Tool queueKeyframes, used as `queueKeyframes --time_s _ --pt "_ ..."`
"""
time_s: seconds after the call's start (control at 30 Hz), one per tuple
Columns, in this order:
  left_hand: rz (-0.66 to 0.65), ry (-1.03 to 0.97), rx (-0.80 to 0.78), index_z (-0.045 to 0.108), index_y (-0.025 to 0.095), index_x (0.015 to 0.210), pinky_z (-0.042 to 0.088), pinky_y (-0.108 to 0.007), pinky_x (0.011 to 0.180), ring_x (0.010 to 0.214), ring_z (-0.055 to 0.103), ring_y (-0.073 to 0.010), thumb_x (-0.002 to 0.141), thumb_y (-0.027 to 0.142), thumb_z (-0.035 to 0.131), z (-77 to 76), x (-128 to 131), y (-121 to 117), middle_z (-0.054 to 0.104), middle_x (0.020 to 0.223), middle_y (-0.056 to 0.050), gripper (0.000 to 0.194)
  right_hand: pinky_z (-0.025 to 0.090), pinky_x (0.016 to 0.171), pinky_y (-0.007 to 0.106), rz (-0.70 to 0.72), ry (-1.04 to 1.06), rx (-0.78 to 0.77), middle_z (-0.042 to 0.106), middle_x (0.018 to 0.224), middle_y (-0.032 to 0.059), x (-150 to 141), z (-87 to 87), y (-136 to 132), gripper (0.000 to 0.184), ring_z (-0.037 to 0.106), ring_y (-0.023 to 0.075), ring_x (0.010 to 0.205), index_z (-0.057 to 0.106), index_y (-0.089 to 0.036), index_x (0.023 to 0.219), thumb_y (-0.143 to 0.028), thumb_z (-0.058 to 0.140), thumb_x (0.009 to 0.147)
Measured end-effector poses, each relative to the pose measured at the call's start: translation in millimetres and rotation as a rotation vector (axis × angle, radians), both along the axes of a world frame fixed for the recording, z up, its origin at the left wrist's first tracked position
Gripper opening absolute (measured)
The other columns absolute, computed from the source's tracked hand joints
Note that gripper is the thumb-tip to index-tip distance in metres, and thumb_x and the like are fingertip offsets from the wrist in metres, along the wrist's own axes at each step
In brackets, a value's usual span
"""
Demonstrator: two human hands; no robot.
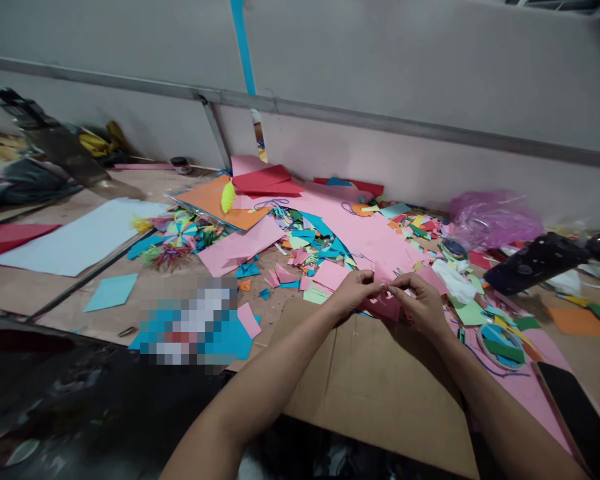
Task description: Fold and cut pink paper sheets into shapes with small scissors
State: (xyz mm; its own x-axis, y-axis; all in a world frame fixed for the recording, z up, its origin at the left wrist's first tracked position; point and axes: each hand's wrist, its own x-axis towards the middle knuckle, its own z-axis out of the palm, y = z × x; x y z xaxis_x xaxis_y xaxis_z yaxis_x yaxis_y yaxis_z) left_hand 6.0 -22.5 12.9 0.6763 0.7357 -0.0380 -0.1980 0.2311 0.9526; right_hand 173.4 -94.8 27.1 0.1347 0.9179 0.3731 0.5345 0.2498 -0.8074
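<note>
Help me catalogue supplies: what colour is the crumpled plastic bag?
Pinkish purple; the bag shows best in the head view.

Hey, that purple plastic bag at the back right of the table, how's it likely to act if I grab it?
The purple plastic bag is probably floppy, since it lies in loose wrinkles. It looks light for its size, as the film seems thin and partly see-through. Pushing it could well disturb the loose paper scraps lying close beside it.

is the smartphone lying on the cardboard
No, the smartphone lies to the right of the cardboard, with a pink sheet showing between them.
</note>
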Motion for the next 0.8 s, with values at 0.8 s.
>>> queueKeyframes --time_s 0.8 --pt "0.018 0.047 0.013 0.067 0.010 0.079 0.037 -0.022 0.057 0.061 0.051 -0.0095 0.064 0.051 0.079 0.0 -1.1 2.0 0.061 0.070 -0.003 0.045 0.049 0.064 0.029 0.065 0.283 -0.068 0.068 0.076 0.0008 -2.0 -2.2 3.4 0.013 0.063 0.0176 0.071 0.069 -0.023 0.086 -0.034 0.073 0.079"
